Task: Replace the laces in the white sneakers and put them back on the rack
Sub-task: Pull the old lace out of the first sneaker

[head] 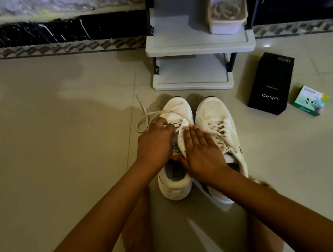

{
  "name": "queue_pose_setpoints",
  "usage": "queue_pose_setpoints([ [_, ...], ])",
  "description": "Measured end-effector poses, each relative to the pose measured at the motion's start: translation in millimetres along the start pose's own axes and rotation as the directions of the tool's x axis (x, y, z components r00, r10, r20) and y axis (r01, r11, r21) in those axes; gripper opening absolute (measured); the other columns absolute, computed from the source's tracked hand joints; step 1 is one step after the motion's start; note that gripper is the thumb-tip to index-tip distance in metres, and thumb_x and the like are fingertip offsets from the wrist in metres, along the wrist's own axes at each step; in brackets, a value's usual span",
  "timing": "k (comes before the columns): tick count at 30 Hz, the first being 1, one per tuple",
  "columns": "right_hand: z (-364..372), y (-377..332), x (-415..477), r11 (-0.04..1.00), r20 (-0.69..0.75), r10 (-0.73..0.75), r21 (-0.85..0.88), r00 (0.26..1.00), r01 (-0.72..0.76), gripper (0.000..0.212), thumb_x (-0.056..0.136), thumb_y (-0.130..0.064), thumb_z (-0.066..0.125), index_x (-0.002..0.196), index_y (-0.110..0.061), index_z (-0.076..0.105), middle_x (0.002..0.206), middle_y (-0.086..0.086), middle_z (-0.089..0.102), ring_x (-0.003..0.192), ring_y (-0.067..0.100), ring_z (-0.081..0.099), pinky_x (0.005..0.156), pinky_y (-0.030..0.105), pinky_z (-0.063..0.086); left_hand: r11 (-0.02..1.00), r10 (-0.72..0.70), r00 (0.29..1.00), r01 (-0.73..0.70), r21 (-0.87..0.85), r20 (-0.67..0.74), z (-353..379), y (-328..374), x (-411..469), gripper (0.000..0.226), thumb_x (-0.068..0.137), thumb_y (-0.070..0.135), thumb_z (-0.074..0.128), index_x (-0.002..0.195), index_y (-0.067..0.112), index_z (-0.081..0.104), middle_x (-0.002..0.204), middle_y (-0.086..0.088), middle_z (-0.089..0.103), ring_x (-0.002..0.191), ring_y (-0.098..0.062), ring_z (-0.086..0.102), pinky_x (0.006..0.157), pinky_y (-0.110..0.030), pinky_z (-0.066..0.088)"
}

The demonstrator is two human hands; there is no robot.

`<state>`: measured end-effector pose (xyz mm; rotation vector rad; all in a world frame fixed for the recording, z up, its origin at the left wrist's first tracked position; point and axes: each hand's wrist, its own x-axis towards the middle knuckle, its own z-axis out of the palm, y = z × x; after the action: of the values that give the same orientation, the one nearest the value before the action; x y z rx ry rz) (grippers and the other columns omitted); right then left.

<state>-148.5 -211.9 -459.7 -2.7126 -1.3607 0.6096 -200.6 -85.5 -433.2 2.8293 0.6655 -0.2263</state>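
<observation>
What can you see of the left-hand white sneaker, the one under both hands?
The left sneaker is white, fabric-like, with a grey insole showing at the heel. It stands upright on the tiled floor, toe toward the rack, beside its mate. Its lace trails loose in a loop. The left hand pinches the lace; the right hand rests flat on its upper.

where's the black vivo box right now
The black vivo box lies on the floor at right in the head view, between the white shoe rack and a small green box.
</observation>
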Motion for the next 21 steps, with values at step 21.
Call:
queue_pose_setpoints([
  [21, -1.8, -5.6, -3.5, 1.0, 0.016, -0.011, -0.002, 1.0, 0.011, 0.075, 0.099, -0.05, 0.02, 0.148, 0.001, -0.007, 0.156, 0.022, -0.002, 0.146, 0.03, 0.005, 0.117, 0.036, 0.003, 0.855, -0.117, 0.984, 0.033, -0.518, -0.131, -6.5, -3.6, 8.0, 0.009, 0.082, 0.011, 0.067, 0.088, 0.007, 0.072, 0.105, -0.008, 0.061, 0.098, -0.02, 0.057, 0.079, -0.022, 0.04],
])
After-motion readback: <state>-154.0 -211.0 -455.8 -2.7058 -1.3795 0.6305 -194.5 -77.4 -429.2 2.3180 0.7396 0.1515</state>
